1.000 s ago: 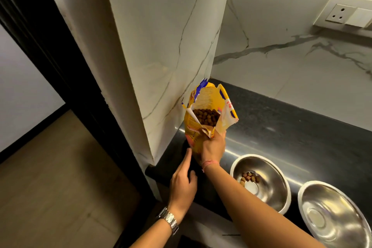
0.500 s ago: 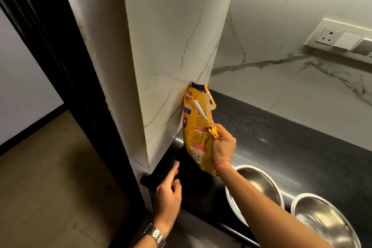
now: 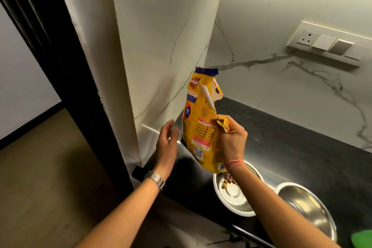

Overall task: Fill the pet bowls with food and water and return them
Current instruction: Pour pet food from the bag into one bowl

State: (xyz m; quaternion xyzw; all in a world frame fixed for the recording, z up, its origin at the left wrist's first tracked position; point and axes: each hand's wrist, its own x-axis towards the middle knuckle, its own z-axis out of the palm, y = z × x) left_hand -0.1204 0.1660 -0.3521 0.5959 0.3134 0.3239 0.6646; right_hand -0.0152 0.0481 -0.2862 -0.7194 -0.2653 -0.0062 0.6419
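A: Where the yellow pet food bag [image 3: 201, 125] is held above the black bench [image 3: 302, 147], how is it supported?

B: It is gripped by the right hand [image 3: 231, 141] alone. The fingers of that grip are curled and clamped on the bag's torn right edge, and a torn yellow flap is seen protruding between them. The bag is held nearly upright, clear of the bench, just in front of the white marble pillar [image 3: 161, 46]. Its lower corner is positioned directly over the near steel bowl [image 3: 233, 201].

A: What is the condition of the left hand [image 3: 167, 145]?

B: Its grip is apart; the fingers are loosely extended and nothing is held. It is located just left of the bag. Contact with the bag cannot be confirmed. A metal wristwatch [image 3: 156, 179] is worn on that wrist; a pink thread band [image 3: 234, 163] is worn on the right wrist.

A: How are the bowls arranged?

B: Two steel bowls are placed side by side near the front edge of the bench. A few kibble pieces [image 3: 228, 180] are contained in the near bowl. No contents are visible in the second steel bowl [image 3: 308, 209], to its right. A socket and switch plate [image 3: 326, 43] is mounted on the marble wall behind.
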